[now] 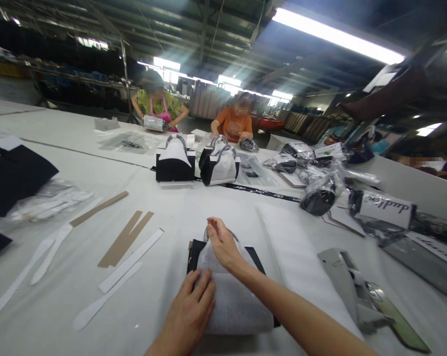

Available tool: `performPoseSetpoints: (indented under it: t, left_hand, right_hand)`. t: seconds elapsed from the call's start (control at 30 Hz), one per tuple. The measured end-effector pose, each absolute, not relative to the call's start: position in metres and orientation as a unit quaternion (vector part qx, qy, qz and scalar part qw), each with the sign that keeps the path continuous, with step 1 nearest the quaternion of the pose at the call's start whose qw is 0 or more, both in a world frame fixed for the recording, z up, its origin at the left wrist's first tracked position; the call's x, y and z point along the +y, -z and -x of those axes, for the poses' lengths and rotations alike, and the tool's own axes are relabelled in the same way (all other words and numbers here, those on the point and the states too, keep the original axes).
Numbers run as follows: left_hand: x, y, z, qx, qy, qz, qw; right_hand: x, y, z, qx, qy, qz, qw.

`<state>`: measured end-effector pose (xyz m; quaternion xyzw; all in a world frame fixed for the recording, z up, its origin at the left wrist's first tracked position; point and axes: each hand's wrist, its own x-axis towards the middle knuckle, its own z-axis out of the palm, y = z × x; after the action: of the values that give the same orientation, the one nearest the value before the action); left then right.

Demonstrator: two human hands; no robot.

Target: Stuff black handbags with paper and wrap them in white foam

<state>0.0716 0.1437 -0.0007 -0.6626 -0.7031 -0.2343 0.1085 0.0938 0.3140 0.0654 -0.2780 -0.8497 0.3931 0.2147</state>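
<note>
A black handbag [258,260] lies before me on the white table, its front mostly covered by a sheet of thin white foam [238,309]. My left hand [194,301] rests flat on the left side of that foam with the fingers stretched. Near the top of the bag, my right hand [222,243] reaches across with its fingers extended over the foam, beside the wrapped handle [233,234]. Part of the handle is hidden behind this hand. A stack of white foam sheets [292,252] lies just right of the bag.
Two foam-covered bags [175,165] stand ahead. Paper and card strips [125,240] lie left. A tape dispenser [344,277] and a phone [401,316] sit right, below plastic-wrapped bags [322,195]. Across the table are two people [233,121]; one holds a wrapped item [155,123].
</note>
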Motion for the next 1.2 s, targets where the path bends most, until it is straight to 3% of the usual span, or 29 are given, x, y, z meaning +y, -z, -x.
performPoseSetpoints:
  t: [0.2,0.33,0.5,0.67,0.8,0.97,1.2]
  left_hand:
    - [0.136,0.018,-0.067,-0.684,0.371,0.623,0.078]
    - [0.117,0.038,-0.064,-0.721,0.495,0.485,-0.011]
    - [0.097,0.067,-0.072,-0.798,0.516,0.281,-0.130]
    - [0.094,0.104,-0.089,-0.791,0.544,0.210,-0.186]
    - [0.096,0.120,-0.093,-0.799,0.524,0.249,-0.157]
    - [0.098,0.112,-0.095,-0.818,0.505,0.233,-0.143]
    - [0.102,0.104,-0.099,-0.817,0.516,0.211,-0.149]
  right_hand:
    - [0.284,-0.027,-0.087,-0.815,-0.401,0.355,0.223]
    - [0.279,-0.020,-0.088,-0.842,-0.358,0.345,0.208]
    - [0.260,-0.026,-0.090,-0.914,-0.248,0.283,0.152]
    - [0.253,-0.030,-0.091,-0.922,-0.236,0.277,0.133]
    - [0.258,-0.027,-0.089,-0.879,-0.322,0.286,0.204]
    - [0.291,-0.033,-0.095,-0.645,-0.622,0.284,0.342]
    - [0.347,-0.057,-0.163,-0.530,-0.662,0.279,0.450]
